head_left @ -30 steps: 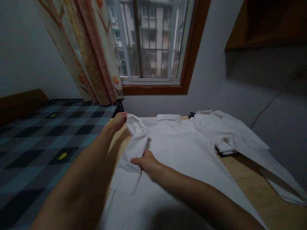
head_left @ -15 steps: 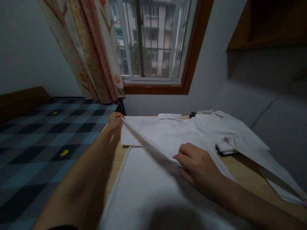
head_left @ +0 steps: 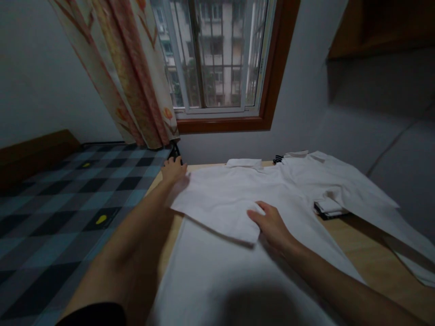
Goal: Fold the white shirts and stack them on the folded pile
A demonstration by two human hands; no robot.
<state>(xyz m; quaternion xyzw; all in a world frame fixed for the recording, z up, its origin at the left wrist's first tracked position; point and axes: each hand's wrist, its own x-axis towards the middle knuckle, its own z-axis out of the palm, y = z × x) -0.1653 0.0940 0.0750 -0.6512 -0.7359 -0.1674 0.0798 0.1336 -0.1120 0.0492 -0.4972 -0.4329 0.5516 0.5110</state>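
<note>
A white shirt [head_left: 278, 199] lies spread on a wooden table [head_left: 370, 253], collar toward the window. Its left sleeve [head_left: 217, 208] is folded across the body of the shirt. My left hand [head_left: 174, 171] rests at the shirt's left shoulder near the table's far left corner, fingers on the cloth. My right hand [head_left: 272, 224] lies flat on the shirt, fingertips touching the end of the folded sleeve. The shirt's other sleeve [head_left: 384, 213] stretches out to the right.
A bed with a blue-and-black checked cover [head_left: 61, 203] adjoins the table on the left. A flowered curtain [head_left: 132, 77] and a barred window [head_left: 217, 54] stand behind. A small dark-edged folded item [head_left: 329, 209] lies under the shirt's right side. Grey upholstery [head_left: 390, 145] borders the right.
The left sleeve, bunched at the table's left edge a second ago, has been carried right and laid flat across the shirt. My right hand moved right with it and now presses it down.
</note>
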